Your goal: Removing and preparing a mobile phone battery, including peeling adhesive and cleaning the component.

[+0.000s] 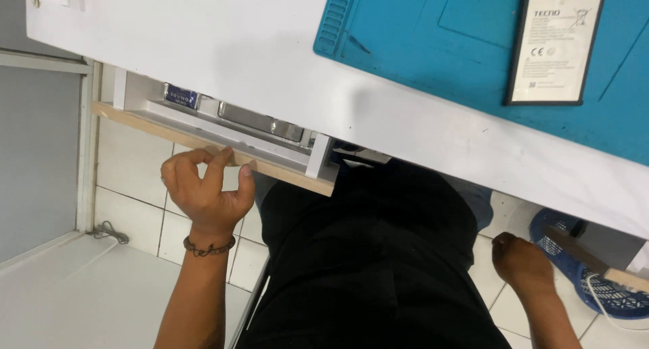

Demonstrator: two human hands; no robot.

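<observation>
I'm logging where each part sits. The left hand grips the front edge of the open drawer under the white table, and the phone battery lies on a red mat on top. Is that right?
Not quite. The head view shows the mat is blue-green, not red. The rest holds: the left hand grips the front edge of the open drawer under the white table, and the phone battery lies on the mat.

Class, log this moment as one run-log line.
left hand: gripping drawer front | right hand: lowered, empty | battery: on blue mat
</observation>
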